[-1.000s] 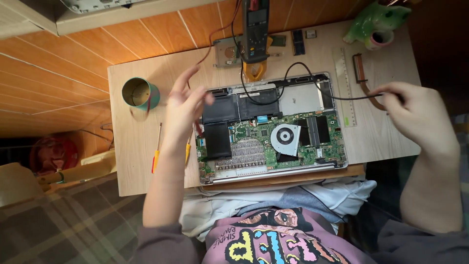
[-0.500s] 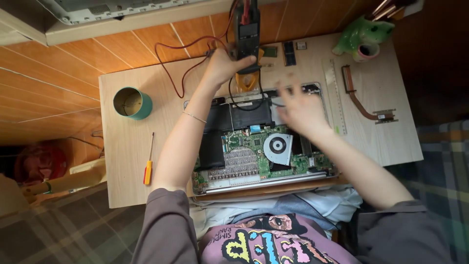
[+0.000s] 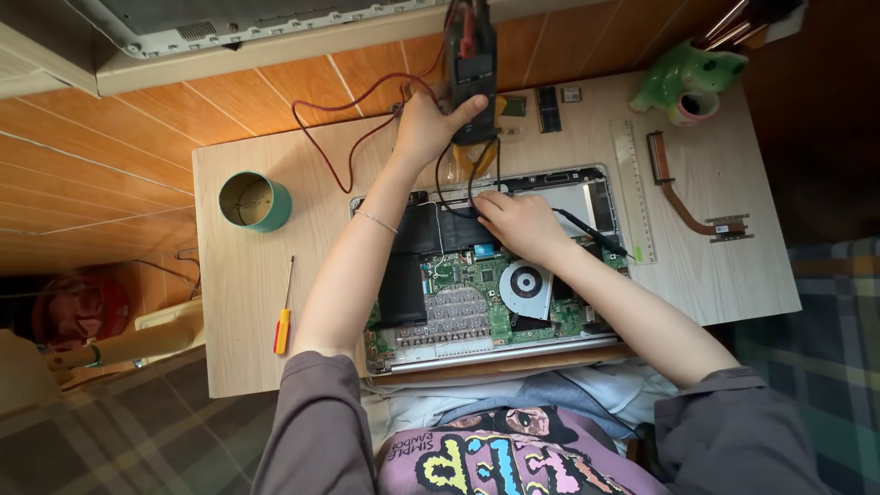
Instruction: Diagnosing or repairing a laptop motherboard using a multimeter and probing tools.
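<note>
- Two hands work at the far half of the table, over an opened laptop that reaches the near edge.
- Bare room lies along the left edge, around a green cup and a screwdriver.
- Left hand: grip clamped on a multimeter at the far edge.
- Right hand: grip closed on a black probe, pressed onto the laptop's far part.
</note>
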